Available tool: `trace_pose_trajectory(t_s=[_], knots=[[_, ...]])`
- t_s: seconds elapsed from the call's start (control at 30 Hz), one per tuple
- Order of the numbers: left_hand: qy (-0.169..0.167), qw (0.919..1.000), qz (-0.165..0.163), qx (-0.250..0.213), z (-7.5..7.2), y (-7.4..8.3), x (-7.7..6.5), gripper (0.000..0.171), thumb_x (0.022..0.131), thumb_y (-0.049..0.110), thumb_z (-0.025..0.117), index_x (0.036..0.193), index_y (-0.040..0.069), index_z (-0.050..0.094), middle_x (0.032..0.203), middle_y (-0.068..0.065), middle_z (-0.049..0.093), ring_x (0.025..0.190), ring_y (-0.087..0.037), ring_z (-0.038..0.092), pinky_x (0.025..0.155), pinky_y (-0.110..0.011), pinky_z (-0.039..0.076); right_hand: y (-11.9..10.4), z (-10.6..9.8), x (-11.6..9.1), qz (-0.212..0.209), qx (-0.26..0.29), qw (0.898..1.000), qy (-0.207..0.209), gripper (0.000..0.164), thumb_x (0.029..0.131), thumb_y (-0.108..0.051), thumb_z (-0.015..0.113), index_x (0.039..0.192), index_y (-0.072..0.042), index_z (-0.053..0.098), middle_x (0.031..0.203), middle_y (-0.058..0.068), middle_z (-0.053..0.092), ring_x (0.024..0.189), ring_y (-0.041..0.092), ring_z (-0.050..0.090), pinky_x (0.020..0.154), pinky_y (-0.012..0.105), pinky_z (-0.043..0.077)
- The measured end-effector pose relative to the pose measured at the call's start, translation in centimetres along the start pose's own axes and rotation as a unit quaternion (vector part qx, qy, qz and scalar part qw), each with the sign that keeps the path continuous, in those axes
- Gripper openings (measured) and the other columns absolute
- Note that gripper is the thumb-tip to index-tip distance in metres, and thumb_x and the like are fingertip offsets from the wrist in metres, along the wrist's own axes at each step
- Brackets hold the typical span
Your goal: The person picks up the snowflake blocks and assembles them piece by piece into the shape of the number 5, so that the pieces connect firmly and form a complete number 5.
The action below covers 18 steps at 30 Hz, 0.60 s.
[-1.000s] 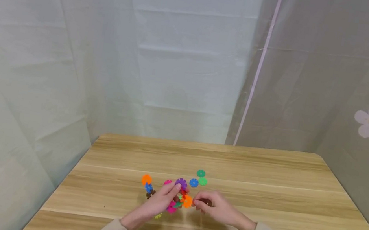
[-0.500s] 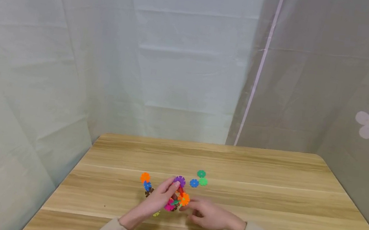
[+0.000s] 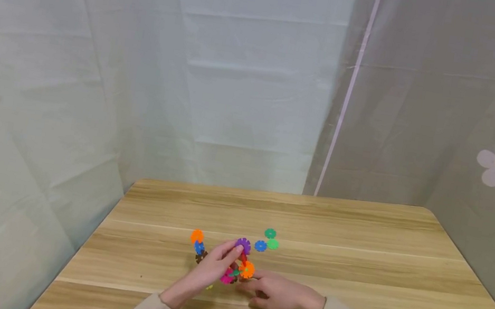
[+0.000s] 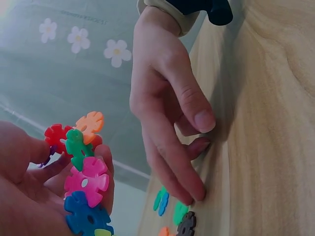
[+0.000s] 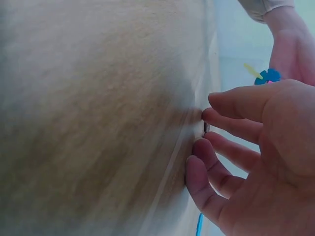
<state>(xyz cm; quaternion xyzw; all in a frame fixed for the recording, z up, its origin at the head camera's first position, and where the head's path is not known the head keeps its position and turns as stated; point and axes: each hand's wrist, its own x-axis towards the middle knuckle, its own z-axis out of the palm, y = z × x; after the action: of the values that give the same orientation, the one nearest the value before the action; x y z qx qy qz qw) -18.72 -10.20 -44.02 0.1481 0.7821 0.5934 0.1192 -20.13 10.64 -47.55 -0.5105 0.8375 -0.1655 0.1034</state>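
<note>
My left hand (image 3: 211, 271) holds a chain of notched plastic snowflake discs above the table, its thumb on a purple disc (image 3: 243, 245). Red, an orange disc (image 3: 247, 270) and a pink disc (image 4: 97, 178) follow, with a green disc (image 4: 75, 145) and a blue disc (image 4: 84, 220) linked in. An orange disc (image 3: 197, 236) and a small blue one jut out past the hand's far side. My right hand (image 3: 282, 294) reaches down to the table, thumb apart from the fingers. Its fingertips are right at a loose green disc (image 4: 180, 213) and a dark brown disc (image 4: 187, 224).
Beyond the hands a loose blue disc (image 3: 260, 245), a light green disc (image 3: 272, 244) and a darker green disc (image 3: 270, 233) lie on the wooden table (image 3: 382, 249). Pale curtains (image 3: 256, 97) hang around the table's back and sides.
My right hand has moved left and down from beside the orange disc to the tabletop, its fingers spreading from a pinch. The left hand and its chain have shifted only slightly.
</note>
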Motion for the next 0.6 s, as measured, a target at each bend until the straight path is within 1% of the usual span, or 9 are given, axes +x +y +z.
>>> trace_pose_trajectory(t_s=[0.07, 0.1, 0.2, 0.33, 0.43, 0.53, 0.6], knots=[[0.003, 1.0000, 0.002, 0.003, -0.1, 0.1, 0.1, 0.042, 0.104, 0.035, 0.040, 0.125, 0.002, 0.057, 0.108, -0.012, 0.060, 0.084, -0.016, 0.055, 0.073, -0.024, 0.048, 0.0, 0.0, 0.0, -0.009, -0.018, 1.000, 0.003, 0.039, 0.095, -0.019, 0.059, 0.133, -0.015, 0.058, 0.128, 0.002, 0.060, 0.106, 0.007, 0.054, 0.093, 0.021, 0.047], [0.004, 1.0000, 0.002, 0.006, -0.1, 0.1, 0.1, 0.042, 0.105, 0.034, 0.039, 0.123, 0.002, 0.059, 0.108, -0.012, 0.060, 0.085, -0.016, 0.055, 0.074, -0.024, 0.048, 0.0, 0.1, -0.1, -0.012, -0.024, 1.000, 0.004, 0.039, 0.095, -0.019, 0.059, 0.133, -0.014, 0.058, 0.132, 0.004, 0.059, 0.114, 0.010, 0.055, 0.097, 0.025, 0.047], [0.013, 0.9997, 0.009, 0.019, -0.4, 0.2, 0.0, 0.044, 0.106, 0.034, 0.035, 0.121, 0.000, 0.060, 0.110, -0.014, 0.061, 0.086, -0.017, 0.055, 0.076, -0.025, 0.048, -0.1, 0.0, -0.1, -0.011, -0.029, 1.000, 0.003, 0.038, 0.096, -0.019, 0.058, 0.133, -0.014, 0.058, 0.138, 0.007, 0.056, 0.127, 0.020, 0.052, 0.105, 0.033, 0.045], [0.029, 0.9994, 0.004, 0.021, -0.8, 0.3, 0.0, 0.048, 0.106, 0.035, 0.032, 0.122, -0.001, 0.059, 0.110, -0.016, 0.061, 0.086, -0.018, 0.055, 0.075, -0.026, 0.048, -0.1, -0.2, -0.2, 0.000, -0.010, 1.000, -0.004, 0.036, 0.096, -0.018, 0.058, 0.132, -0.014, 0.060, 0.137, 0.006, 0.056, 0.126, 0.019, 0.053, 0.104, 0.032, 0.046], [0.044, 0.9989, -0.009, 0.013, -1.2, 0.4, -0.1, 0.049, 0.106, 0.036, 0.031, 0.123, 0.000, 0.059, 0.110, -0.014, 0.062, 0.087, -0.017, 0.055, 0.077, -0.027, 0.048, -0.1, -0.4, -0.3, 0.010, 0.016, 1.000, -0.005, 0.034, 0.095, -0.018, 0.058, 0.128, -0.014, 0.062, 0.135, 0.006, 0.057, 0.124, 0.018, 0.055, 0.102, 0.030, 0.046], [0.047, 0.9988, -0.013, 0.006, -1.4, 0.6, -0.2, 0.048, 0.107, 0.035, 0.029, 0.125, 0.000, 0.058, 0.114, -0.015, 0.061, 0.089, -0.017, 0.055, 0.080, -0.027, 0.048, -0.1, -0.5, -0.3, 0.019, 0.041, 0.999, 0.009, 0.029, 0.094, -0.015, 0.058, 0.122, -0.013, 0.065, 0.131, 0.007, 0.059, 0.120, 0.016, 0.057, 0.100, 0.028, 0.047], [0.044, 0.9990, -0.009, 0.003, -1.5, 0.5, -0.2, 0.048, 0.107, 0.035, 0.029, 0.126, 0.001, 0.057, 0.117, -0.017, 0.061, 0.089, -0.018, 0.055, 0.080, -0.028, 0.048, -0.1, -0.4, -0.3, 0.027, 0.048, 0.998, 0.027, 0.028, 0.094, -0.013, 0.058, 0.121, -0.011, 0.066, 0.130, 0.007, 0.060, 0.118, 0.016, 0.058, 0.099, 0.027, 0.048]])
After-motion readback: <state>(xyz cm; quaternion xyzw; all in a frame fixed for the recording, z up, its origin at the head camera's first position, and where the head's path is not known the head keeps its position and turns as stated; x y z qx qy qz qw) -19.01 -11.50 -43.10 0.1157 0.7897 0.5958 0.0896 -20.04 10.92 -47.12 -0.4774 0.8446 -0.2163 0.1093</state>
